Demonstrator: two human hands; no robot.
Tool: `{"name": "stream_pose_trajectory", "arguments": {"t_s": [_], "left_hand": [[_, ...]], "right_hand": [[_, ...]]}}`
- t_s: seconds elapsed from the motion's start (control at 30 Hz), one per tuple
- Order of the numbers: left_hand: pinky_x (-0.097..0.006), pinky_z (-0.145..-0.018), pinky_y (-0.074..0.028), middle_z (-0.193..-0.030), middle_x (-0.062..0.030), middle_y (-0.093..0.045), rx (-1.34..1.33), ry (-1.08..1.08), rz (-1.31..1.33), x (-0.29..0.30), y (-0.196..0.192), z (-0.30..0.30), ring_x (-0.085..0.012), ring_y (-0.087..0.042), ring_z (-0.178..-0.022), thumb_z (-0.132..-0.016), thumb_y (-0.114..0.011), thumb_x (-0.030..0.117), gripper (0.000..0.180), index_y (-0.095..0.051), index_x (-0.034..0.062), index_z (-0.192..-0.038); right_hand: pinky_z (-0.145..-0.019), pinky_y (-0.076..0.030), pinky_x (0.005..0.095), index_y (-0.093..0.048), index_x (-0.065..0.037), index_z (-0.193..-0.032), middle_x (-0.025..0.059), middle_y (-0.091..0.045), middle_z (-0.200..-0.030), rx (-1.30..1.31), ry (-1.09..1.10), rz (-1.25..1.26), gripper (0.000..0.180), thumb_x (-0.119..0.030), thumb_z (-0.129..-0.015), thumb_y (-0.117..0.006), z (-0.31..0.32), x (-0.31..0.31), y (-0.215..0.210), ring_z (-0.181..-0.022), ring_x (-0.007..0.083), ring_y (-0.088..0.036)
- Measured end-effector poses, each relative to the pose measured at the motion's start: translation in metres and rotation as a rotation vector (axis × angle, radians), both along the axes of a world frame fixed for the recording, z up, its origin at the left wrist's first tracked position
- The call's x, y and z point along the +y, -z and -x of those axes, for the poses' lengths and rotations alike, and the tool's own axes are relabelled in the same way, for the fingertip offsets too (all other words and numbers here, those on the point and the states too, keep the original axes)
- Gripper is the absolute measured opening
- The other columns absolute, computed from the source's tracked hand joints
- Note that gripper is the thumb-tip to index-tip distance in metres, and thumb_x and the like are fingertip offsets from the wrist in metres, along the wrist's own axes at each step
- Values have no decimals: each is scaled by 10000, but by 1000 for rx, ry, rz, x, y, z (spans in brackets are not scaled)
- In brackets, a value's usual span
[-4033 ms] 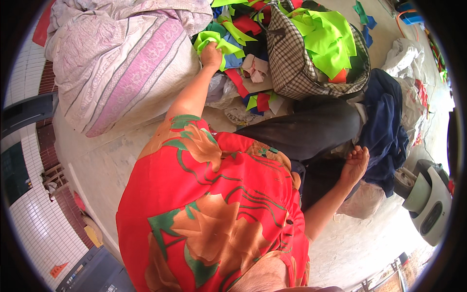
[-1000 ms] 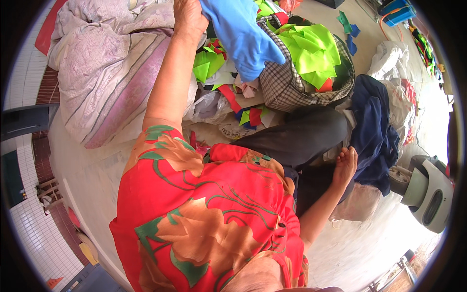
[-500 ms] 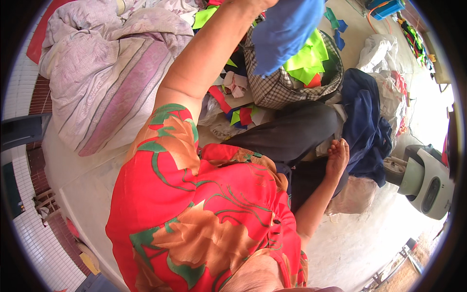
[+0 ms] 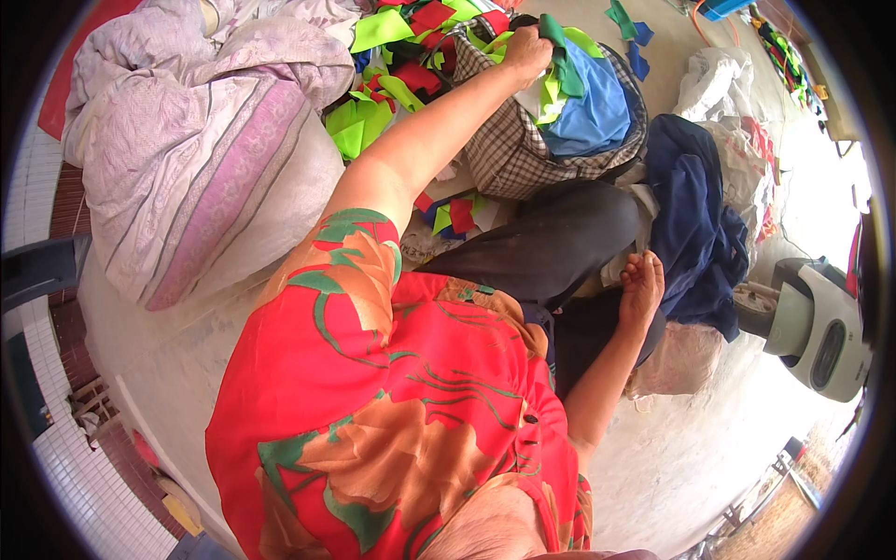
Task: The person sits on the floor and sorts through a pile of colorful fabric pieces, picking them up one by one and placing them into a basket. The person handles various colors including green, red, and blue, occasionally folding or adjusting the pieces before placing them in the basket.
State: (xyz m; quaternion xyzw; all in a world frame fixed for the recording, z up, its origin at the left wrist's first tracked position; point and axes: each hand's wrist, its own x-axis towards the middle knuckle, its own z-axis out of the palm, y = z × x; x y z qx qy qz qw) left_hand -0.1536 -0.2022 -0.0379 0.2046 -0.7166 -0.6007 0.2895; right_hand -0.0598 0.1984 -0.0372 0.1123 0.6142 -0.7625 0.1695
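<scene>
My left hand (image 4: 528, 54) reaches over the checked fabric bag (image 4: 504, 154), closed round a strip of dark green cloth (image 4: 566, 73) at its far left rim. A light blue cloth (image 4: 590, 112) lies spread in the bag's mouth, with lime-green scraps (image 4: 551, 101) beside it. My right hand (image 4: 642, 289) rests by my knee, left of a navy cloth (image 4: 691, 224). Its fingers are curled in and nothing shows in them.
Lime, red and black scraps (image 4: 359, 126) are heaped left of the bag. A large pale sack (image 4: 215, 177) with a pink stripe stands at left. At right are white plastic bags (image 4: 719, 84) and a white-and-grey machine (image 4: 821, 336). Blue scraps (image 4: 638, 61) lie on the floor beyond.
The blue cloth, raised over the bag before, now lies in its mouth. My left hand has come down and grips green cloth. My right hand has barely moved.
</scene>
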Motion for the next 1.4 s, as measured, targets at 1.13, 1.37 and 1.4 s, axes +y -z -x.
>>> {"name": "stream_pose_trajectory", "arguments": {"t_s": [1.13, 1.37, 1.4], "left_hand": [[-457, -818, -449, -1229, -206, -433, -847, -486, 611, -60, 146, -212, -397, -472, -1066, -634, -673, 142, 404, -538, 62, -1006], [-474, -962, -389, -1417, -200, -268, -1310, -373, 447, -107, 169, -284, -409, -322, -1249, -731, -594, 189, 404, -577, 173, -1135], [-462, -978, -380, -1405, -201, -293, -1337, -370, 460, -110, 169, -288, -404, -326, -1251, -740, -577, 174, 401, -578, 138, -1140]], "right_hand": [[-610, -433, 207, -537, -66, -1036, 51, -627, -826, 6, -24, -37, 182, -186, -904, -571, 4, 4, 7, -684, 96, -551], [-594, -451, 202, -546, -59, -1023, 52, -626, -825, -3, -21, -35, 164, -183, -916, -555, 5, 3, 8, -679, 91, -558], [-594, -451, 201, -549, -61, -1018, 51, -626, -824, -8, -22, -32, 161, -185, -916, -555, 4, 3, 9, -679, 90, -559]]}}
